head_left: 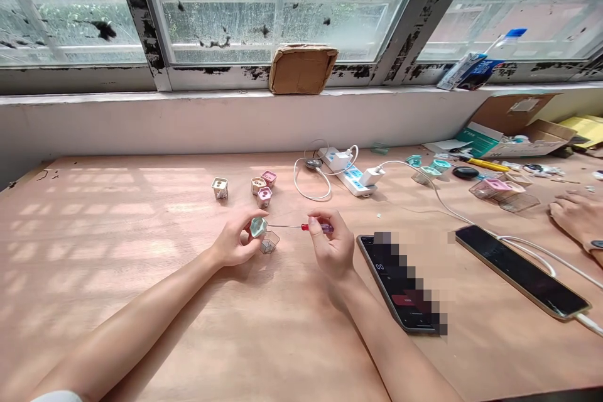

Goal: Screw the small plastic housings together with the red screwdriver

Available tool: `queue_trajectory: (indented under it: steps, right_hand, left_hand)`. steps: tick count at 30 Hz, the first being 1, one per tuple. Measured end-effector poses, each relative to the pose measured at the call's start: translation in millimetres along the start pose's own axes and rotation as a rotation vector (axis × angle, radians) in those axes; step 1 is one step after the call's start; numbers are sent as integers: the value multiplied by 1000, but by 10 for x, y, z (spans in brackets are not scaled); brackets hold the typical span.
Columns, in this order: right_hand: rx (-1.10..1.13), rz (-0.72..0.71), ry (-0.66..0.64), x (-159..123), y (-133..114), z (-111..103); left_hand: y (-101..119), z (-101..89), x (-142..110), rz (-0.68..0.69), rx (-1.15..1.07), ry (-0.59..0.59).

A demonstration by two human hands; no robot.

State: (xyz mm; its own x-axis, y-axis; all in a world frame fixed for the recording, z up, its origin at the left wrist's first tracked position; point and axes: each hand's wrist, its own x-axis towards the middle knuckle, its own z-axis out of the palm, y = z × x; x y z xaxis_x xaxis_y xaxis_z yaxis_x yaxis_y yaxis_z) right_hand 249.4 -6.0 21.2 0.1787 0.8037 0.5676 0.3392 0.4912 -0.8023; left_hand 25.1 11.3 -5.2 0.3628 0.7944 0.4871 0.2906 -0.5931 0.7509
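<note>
Between the thumb and fingers of my left hand (pixel 235 237) is a small pale green faceted piece (pixel 258 227). My right hand (pixel 332 248) is wrapped round the red handle of a screwdriver (pixel 317 227). Its thin shaft points left, and the tip reaches the edge of the green piece; whether they touch I cannot tell. Just below the green piece, a clear faceted cup (pixel 269 242) rests on the table beside my left fingers. Behind my left hand stand a dark pink small box (pixel 264 196), another pink one (pixel 269 178), a tan one (pixel 258 185) and a cream one (pixel 219 188).
A power strip (pixel 351 177) with white chargers and cables lies at the back. Two phones (pixel 396 286) (pixel 521 271) lie to the right. Teal boxes (pixel 426 174), pink boxes (pixel 492 188) and an open carton (pixel 485 138) sit farther right, near another person's hand (pixel 577 217).
</note>
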Motion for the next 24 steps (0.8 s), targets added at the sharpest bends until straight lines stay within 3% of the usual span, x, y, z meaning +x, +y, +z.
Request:
queue_trajectory:
  steps: [16, 21, 24]
  right_hand:
    - [60, 44, 68, -8, 82, -4]
    - [-22, -73, 72, 11, 110, -70]
    - [-136, -112, 0, 17, 59, -89]
  left_hand:
    - [-55, 20, -6, 30, -114, 31]
    - [-27, 18, -3, 48, -129, 48]
    - [-12, 20, -7, 81, -128, 62]
